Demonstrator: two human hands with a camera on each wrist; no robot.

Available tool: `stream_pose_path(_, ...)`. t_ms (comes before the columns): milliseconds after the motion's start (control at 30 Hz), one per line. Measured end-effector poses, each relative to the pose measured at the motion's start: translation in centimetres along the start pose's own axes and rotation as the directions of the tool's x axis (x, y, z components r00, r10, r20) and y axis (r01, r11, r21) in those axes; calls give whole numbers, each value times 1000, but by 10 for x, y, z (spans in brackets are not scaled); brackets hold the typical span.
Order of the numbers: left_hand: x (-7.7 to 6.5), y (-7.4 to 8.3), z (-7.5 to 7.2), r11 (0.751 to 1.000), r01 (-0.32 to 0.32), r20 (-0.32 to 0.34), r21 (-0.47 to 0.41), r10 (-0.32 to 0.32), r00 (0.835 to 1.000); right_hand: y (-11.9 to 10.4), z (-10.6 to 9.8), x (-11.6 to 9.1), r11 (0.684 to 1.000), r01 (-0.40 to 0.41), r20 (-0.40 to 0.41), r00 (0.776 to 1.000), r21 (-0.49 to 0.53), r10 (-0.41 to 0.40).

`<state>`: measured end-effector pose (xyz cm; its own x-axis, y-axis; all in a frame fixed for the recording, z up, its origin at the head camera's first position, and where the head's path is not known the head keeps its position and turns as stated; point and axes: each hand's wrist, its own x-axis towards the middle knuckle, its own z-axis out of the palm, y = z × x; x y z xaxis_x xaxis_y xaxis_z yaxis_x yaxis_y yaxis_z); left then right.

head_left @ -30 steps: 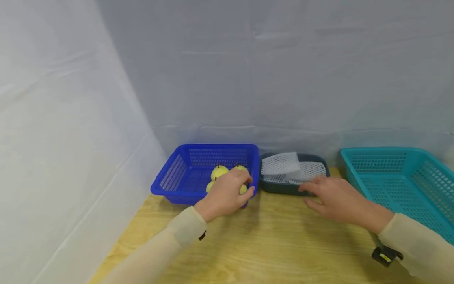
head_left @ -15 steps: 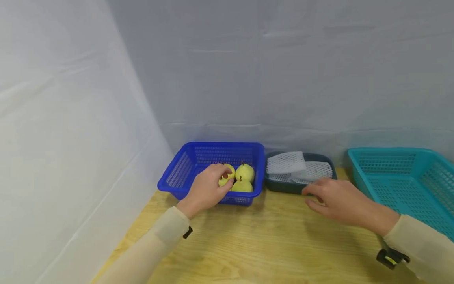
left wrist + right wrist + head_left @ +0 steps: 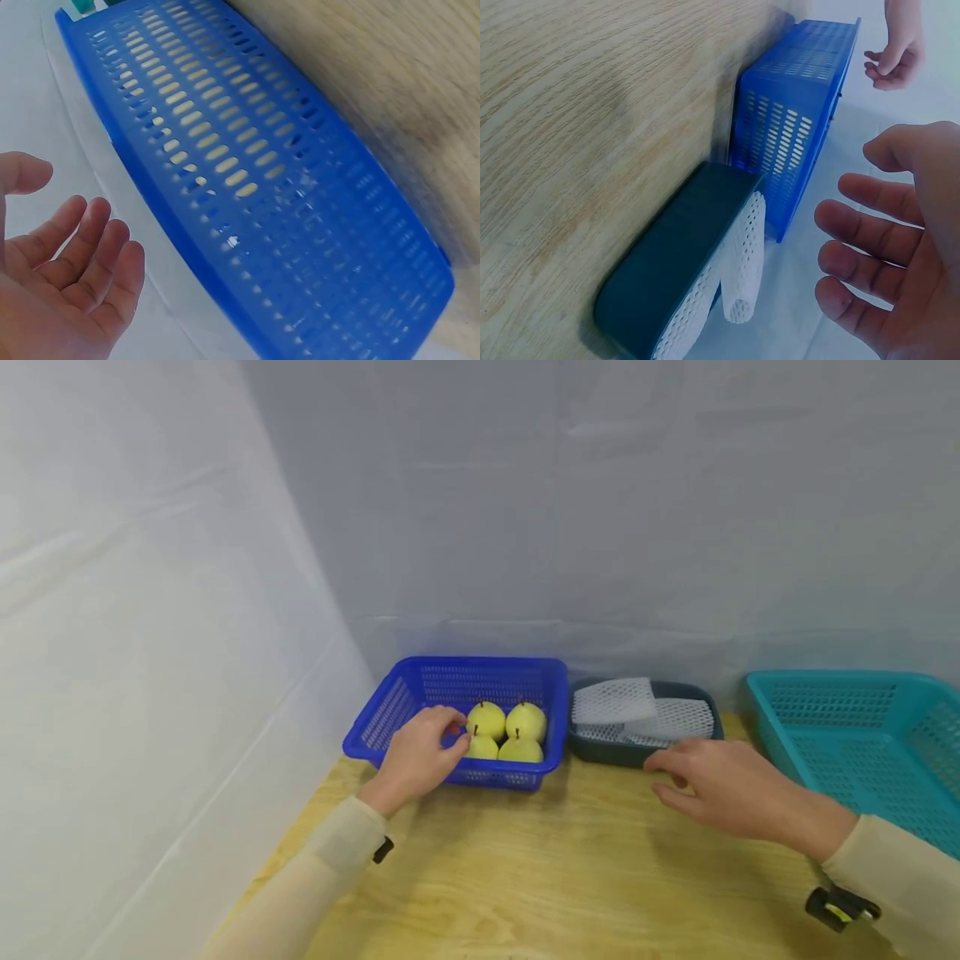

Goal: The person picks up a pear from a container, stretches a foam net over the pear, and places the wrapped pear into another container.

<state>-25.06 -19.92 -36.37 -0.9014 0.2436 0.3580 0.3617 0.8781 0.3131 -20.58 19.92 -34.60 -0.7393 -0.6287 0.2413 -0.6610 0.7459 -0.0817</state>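
My left hand [image 3: 420, 750] hovers over the front rim of the blue basket [image 3: 360, 745], its fingers loosely bent around nothing. Several yellow-green pears [image 3: 526, 723] with dark stems sit together in the right part of that basket. In the left wrist view the left palm [image 3: 67, 285] faces the basket's slotted side, apart from it. My right hand [image 3: 738, 789] hangs relaxed in front of the dark green tray [image 3: 611, 752], holding nothing. White foam net sleeves [image 3: 613, 700] lie in the tray, and in the right wrist view one sleeve [image 3: 744, 259] sticks out past its rim.
A larger teal basket [image 3: 780, 747] stands at the right, partly behind the right forearm. All the containers are lined up on the wooden table [image 3: 540, 877] near the grey sheet wall [image 3: 600, 527]. A white sheet [image 3: 165, 652] closes off the left side.
My left hand has drawn back from over the pears to the left, leaving them uncovered and itself empty. The right hand has stayed near the tray. The head view has shifted slightly left.
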Motion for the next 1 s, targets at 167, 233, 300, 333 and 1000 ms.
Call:
stream_pose_path(167, 1, -5, 0, 1000, 8, 14, 5, -8, 1000, 0, -1, 1, 1000, 27, -6, 1000, 12, -27)
stream_pose_path(233, 2, -7, -1, 1000, 15, 12, 6, -15, 1000, 0, -1, 1, 999, 32, -7, 999, 12, -32)
stream_pose_path(300, 2, -9, -2, 1000, 23, 6, 11, -23, 1000, -1, -1, 2, 999, 37, -8, 999, 6, -36)
stream_pose_path(333, 2, -11, -2, 1000, 25, 2, 15, -25, 1000, -1, -1, 1, 999, 35, -8, 999, 1, -35)
stream_pose_path(1000, -2, -93, -26, 951, 279, -153, 131, -259, 954, -4, 2, -1, 1000, 6, 22, 1000, 23, -7)
